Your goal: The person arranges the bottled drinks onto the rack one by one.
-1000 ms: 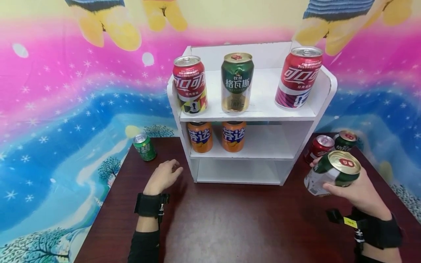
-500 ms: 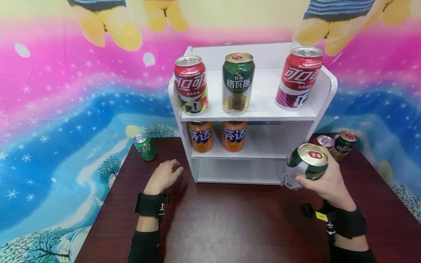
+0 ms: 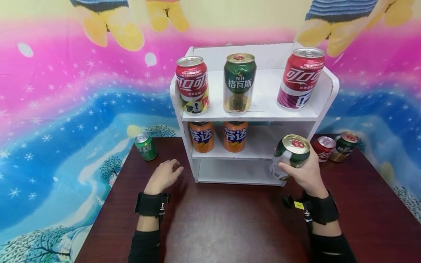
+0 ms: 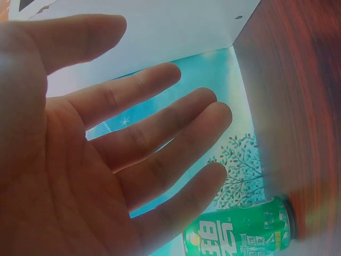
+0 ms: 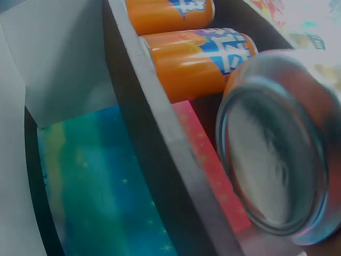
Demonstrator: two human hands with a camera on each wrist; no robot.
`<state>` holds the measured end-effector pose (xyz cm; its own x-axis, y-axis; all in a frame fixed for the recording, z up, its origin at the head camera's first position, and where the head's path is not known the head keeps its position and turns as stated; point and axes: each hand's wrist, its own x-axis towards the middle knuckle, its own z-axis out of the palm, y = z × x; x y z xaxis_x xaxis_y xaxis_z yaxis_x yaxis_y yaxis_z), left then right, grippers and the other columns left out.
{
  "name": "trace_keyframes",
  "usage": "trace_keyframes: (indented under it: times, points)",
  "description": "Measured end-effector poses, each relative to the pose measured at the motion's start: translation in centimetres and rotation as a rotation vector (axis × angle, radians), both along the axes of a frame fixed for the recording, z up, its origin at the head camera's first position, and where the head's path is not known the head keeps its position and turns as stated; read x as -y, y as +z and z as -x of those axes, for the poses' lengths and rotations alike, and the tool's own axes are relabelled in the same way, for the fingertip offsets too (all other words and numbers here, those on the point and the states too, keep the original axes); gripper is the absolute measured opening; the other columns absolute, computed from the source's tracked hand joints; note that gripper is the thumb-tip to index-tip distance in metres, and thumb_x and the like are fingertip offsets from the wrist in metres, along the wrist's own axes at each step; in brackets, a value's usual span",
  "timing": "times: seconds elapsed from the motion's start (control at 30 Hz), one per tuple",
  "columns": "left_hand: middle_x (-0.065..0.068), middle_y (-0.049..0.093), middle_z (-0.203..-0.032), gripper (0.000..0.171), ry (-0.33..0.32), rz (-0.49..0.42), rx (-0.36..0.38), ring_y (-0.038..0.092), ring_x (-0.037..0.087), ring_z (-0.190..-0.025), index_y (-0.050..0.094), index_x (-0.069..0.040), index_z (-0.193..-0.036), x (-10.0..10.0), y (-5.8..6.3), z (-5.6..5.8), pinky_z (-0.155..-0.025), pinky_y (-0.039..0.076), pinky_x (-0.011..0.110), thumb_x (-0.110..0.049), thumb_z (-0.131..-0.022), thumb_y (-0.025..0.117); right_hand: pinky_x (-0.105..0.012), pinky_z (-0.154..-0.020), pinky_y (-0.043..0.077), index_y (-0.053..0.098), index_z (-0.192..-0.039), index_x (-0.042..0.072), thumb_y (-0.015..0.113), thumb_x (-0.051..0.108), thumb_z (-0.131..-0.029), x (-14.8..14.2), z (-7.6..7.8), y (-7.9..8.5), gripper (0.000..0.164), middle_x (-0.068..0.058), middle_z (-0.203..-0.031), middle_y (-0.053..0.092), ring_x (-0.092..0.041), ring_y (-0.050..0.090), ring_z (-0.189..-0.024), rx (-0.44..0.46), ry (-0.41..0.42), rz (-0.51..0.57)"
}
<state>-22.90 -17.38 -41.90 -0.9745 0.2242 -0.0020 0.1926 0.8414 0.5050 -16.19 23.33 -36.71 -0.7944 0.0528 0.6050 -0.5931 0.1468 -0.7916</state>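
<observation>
My right hand (image 3: 309, 173) grips a green, white and gold drink can (image 3: 289, 155), its gold top with red tab side up and tilted. It hangs before the right part of the white shelf unit (image 3: 264, 91), overlapping the middle and bottom levels in the head view. In the right wrist view the can's metal bottom (image 5: 272, 160) fills the right side, close to two orange cans. My left hand (image 3: 164, 177) is over the table left of the shelf, fingers loose and holding nothing. A green can (image 4: 240, 229) shows beyond its fingers in the left wrist view.
On the top level stand a red can (image 3: 192, 86), a green-gold can (image 3: 239, 84) and another red can (image 3: 300, 80). Two orange cans (image 3: 235, 138) occupy the middle level's left. Right of the shelf, a red can (image 3: 323, 150) and a green-gold can (image 3: 344, 147) stand on the table.
My right hand has carried the can leftward and slightly up, from beside the two cans at the right to the front of the shelf. The left hand has stayed still.
</observation>
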Motion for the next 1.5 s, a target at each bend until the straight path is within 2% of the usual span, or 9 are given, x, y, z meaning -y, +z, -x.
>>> trace_keyframes:
  times: [0.2, 0.37, 0.6, 1.0, 1.33, 1.5]
  points:
    - [0.017, 0.062, -0.113, 0.035, 0.006, 0.003, 0.009, 0.060, 0.027, -0.095, 0.061, -0.004, -0.117, -0.2, -0.2, 0.2, -0.081, 0.050, 0.047, -0.030, -0.094, 0.057, -0.016, -0.082, 0.046, 0.049, -0.127, 0.003, 0.075, -0.015, -0.066, 0.7, 1.1, 0.1, 0.069, -0.002, -0.114, 0.055, -0.014, 0.053, -0.102, 0.041, -0.114, -0.066]
    - [0.018, 0.062, -0.113, 0.034, 0.007, 0.004, 0.022, 0.060, 0.026, -0.093, 0.061, -0.004, -0.117, -0.4, -0.3, 0.3, -0.081, 0.050, 0.046, -0.029, -0.094, 0.057, -0.016, -0.083, 0.046, 0.050, -0.125, 0.002, 0.076, -0.011, -0.068, 0.8, 1.5, 0.3, 0.064, 0.000, -0.112, 0.056, -0.014, 0.053, -0.100, 0.063, -0.155, -0.063]
    - [0.017, 0.062, -0.113, 0.034, 0.009, 0.016, 0.023, 0.060, 0.026, -0.094, 0.061, -0.004, -0.117, -0.3, -0.3, 0.5, -0.081, 0.050, 0.046, -0.029, -0.094, 0.057, -0.016, -0.081, 0.046, 0.051, -0.124, 0.002, 0.077, -0.007, -0.070, 1.2, 1.9, 0.4, 0.061, 0.000, -0.109, 0.057, -0.015, 0.054, -0.094, 0.112, -0.158, -0.063]
    - [0.018, 0.061, -0.116, 0.034, 0.011, 0.014, 0.027, 0.059, 0.028, -0.098, 0.061, -0.004, -0.118, -0.3, -0.6, 0.7, -0.083, 0.049, 0.047, -0.029, -0.095, 0.056, -0.017, -0.082, 0.045, 0.048, -0.129, 0.005, 0.075, -0.007, -0.072, 2.7, 2.7, 0.4, 0.064, -0.001, -0.114, 0.054, -0.016, 0.052, -0.099, 0.147, -0.178, 0.000]
    - [0.017, 0.062, -0.114, 0.033, 0.011, 0.018, 0.030, 0.060, 0.026, -0.095, 0.062, -0.004, -0.116, -0.6, -0.6, 0.7, -0.081, 0.050, 0.046, -0.029, -0.095, 0.056, -0.021, -0.086, 0.042, 0.049, -0.130, 0.003, 0.079, -0.003, -0.070, 2.7, 3.4, 0.1, 0.067, 0.000, -0.116, 0.055, -0.013, 0.050, -0.104, 0.127, -0.291, 0.009]
    - [0.017, 0.062, -0.114, 0.033, 0.016, 0.028, 0.044, 0.060, 0.026, -0.096, 0.062, -0.005, -0.116, -0.7, -0.7, 0.7, -0.082, 0.050, 0.046, -0.029, -0.095, 0.057, -0.021, -0.087, 0.042, 0.045, -0.133, 0.004, 0.078, -0.001, -0.073, 2.9, 3.5, 0.1, 0.068, -0.002, -0.118, 0.053, -0.013, 0.049, -0.106, 0.141, -0.256, 0.019]
